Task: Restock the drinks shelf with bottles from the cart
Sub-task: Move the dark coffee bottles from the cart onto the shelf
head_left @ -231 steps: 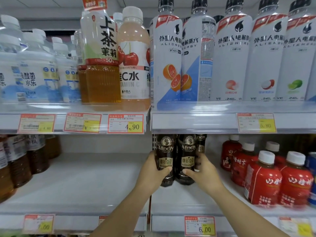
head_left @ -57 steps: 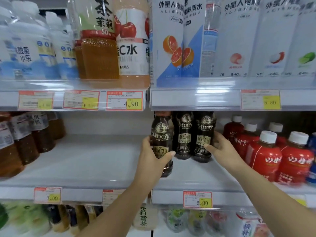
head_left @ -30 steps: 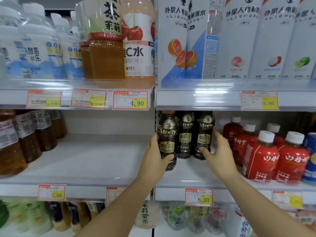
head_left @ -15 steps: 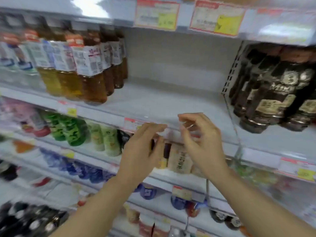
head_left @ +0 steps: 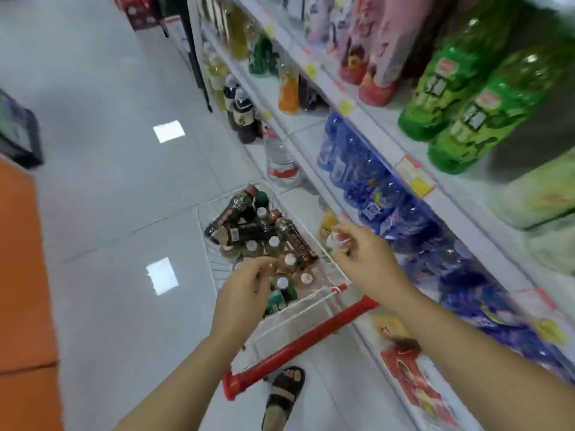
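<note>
I look down at a white wire cart (head_left: 314, 244) with a red handle bar (head_left: 298, 343) standing on the aisle floor beside the shelves. Several dark coffee bottles (head_left: 249, 225) and white-capped bottles lie piled inside it. My left hand (head_left: 245, 293) hovers over the bottles at the near end of the cart, fingers curled downward and holding nothing. My right hand (head_left: 364, 259) is above the cart's right rim, fingers loosely bent and apart, empty. The drinks shelf with the dark coffee bottles is out of view.
Shelves run along the right with blue bottles (head_left: 367, 181), green bottles (head_left: 466, 101) and pink bottles (head_left: 373, 51). A large clear water bottle (head_left: 280, 160) and dark bottles (head_left: 245, 119) stand on the floor ahead of the cart. My sandalled foot (head_left: 284, 396) is below the handle. An orange surface (head_left: 21, 275) lies left.
Both hands let go of the coffee bottles on the shelf and dropped away. My view swung down and left from the shelf to the cart, and my hands now reach over it.
</note>
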Demonstrator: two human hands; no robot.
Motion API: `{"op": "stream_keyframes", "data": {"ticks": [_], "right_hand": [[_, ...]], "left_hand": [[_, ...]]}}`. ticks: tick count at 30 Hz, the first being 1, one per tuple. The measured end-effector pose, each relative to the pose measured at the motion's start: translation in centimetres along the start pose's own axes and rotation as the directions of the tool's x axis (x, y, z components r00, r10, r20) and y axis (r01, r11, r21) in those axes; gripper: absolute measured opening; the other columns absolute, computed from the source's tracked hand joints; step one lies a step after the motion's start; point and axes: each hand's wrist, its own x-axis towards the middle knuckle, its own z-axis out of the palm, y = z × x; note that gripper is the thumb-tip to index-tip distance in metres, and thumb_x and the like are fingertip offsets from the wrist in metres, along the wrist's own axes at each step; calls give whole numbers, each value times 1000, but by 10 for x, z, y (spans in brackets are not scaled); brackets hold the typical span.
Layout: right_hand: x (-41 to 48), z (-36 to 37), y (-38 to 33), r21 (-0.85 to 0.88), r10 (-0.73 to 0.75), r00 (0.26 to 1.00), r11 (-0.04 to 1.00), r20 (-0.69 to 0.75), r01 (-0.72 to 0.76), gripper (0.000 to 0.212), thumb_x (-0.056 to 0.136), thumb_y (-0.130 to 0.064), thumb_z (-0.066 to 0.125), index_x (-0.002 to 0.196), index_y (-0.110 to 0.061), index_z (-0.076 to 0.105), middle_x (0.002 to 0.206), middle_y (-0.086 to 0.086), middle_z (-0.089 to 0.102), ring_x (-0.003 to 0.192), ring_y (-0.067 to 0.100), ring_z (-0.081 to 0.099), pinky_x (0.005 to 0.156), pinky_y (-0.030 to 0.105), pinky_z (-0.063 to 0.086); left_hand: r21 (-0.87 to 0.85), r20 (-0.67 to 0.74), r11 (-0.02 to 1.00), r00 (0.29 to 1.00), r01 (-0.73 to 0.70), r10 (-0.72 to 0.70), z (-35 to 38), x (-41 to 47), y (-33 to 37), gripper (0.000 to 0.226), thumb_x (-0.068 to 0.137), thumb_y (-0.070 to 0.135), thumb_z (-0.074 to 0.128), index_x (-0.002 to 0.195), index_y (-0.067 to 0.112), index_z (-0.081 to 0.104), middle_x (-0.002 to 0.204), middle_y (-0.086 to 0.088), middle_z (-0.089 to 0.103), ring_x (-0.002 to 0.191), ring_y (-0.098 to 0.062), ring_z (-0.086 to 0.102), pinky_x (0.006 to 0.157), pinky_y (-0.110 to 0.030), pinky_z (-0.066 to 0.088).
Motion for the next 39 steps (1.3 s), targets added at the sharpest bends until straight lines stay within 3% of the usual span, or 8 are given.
{"op": "stream_keyframes", "data": {"ticks": [2, 4, 6, 12, 18, 23, 31, 39], "right_hand": [[38, 35, 13, -64, 56, 990, 997, 128, -48, 41, 85, -10, 62, 125, -13, 54, 122, 5, 56, 110, 18, 54, 95, 29, 43], [68, 62, 29, -154, 123, 966, 984, 225, -90, 47, 88, -14, 60, 133, -12, 47, 132, 7, 51, 120, 23, 49, 93, 22, 36], [92, 85, 49, -232, 194, 942, 964, 273, -131, 50, 89, -15, 58, 137, -13, 43, 134, 9, 48, 123, 24, 45, 83, 18, 31], [129, 126, 102, -403, 219, 937, 910, 271, -97, 44, 83, -14, 60, 127, -13, 54, 125, 18, 52, 112, 35, 51, 91, 37, 44], [151, 156, 108, -374, 146, 972, 925, 185, -68, 44, 86, -16, 59, 129, -12, 53, 124, 14, 55, 113, 33, 52, 90, 38, 45], [156, 192, 113, -497, 261, 927, 862, 269, -99, 74, 88, -18, 57, 147, -13, 14, 145, 17, 30, 128, 35, 37, 97, 43, 41], [166, 208, 119, -666, 252, 959, 739, 130, -104, 75, 87, -3, 55, 147, -14, 10, 130, 21, 44, 118, 37, 45, 91, 41, 41], [164, 194, 114, -553, 231, 951, 829, 204, -83, 71, 83, -10, 65, 141, -16, 25, 121, 23, 48, 107, 40, 52, 80, 42, 47]], "left_hand": [[18, -26, 995, 995, 102, -101, 2, 20, -38, 24, 94, 14, 51, 111, 25, 62, 108, 12, 60, 97, -11, 58, 82, -26, 47], [14, -63, 987, 985, 159, -158, 6, 42, -70, 24, 93, 10, 51, 110, 23, 61, 107, 11, 57, 97, -13, 58, 83, -29, 46], [43, -79, 980, 978, 195, -191, 12, 64, -99, 26, 92, 10, 51, 115, 20, 58, 113, 4, 56, 100, -16, 57, 83, -29, 44], [345, 34, 911, 967, 225, -252, 37, 136, -162, 60, 87, 22, 62, 142, 18, 36, 144, -9, 37, 130, -31, 35, 103, -44, 37], [430, 72, 872, 954, 232, -290, 52, 172, -175, 72, 78, 26, 71, 140, 19, 37, 139, -11, 39, 120, -35, 46, 92, -46, 45], [454, 93, 883, 979, 119, -179, 43, 166, -162, 67, 73, 28, 75, 131, 20, 44, 130, -10, 41, 96, -35, 58, 75, -39, 49], [117, -8, 911, 918, 394, -396, 36, 125, -136, 60, 68, 37, 77, 120, 29, 48, 110, 9, 38, 70, 4, 49, 63, -16, 40], [-159, 60, 777, 791, 610, -609, 41, 85, -131, 48, 72, 38, 76, 103, 24, 42, 80, 9, 61, 72, -3, 59, 58, -20, 44]]}}
